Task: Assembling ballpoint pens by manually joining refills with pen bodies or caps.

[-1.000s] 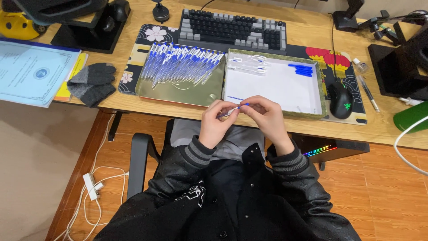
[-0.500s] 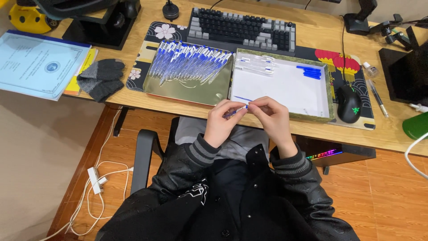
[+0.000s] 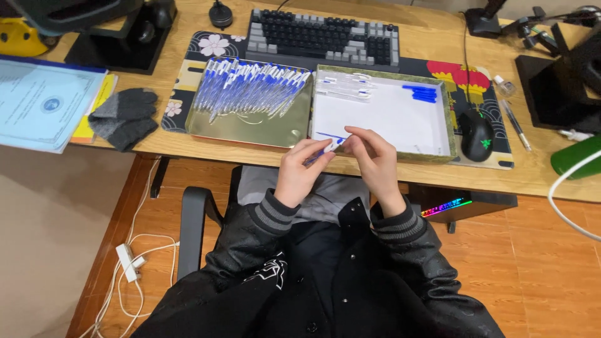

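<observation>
Left hand [image 3: 299, 170] pinches slim blue-and-clear plastic pen [image 3: 320, 154], frame centre, at desk edge | right hand [image 3: 370, 158] pinches its other end, steadying it for fitting | white-lined tray [image 3: 383, 120] just above, parts within reach.

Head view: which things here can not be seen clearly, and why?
- Pen between left hand and right hand: the fingers cover most of it, too small to tell its parts.
- Clear parts in the white tray: too small.
- Green object: cut off by the right edge.
</observation>
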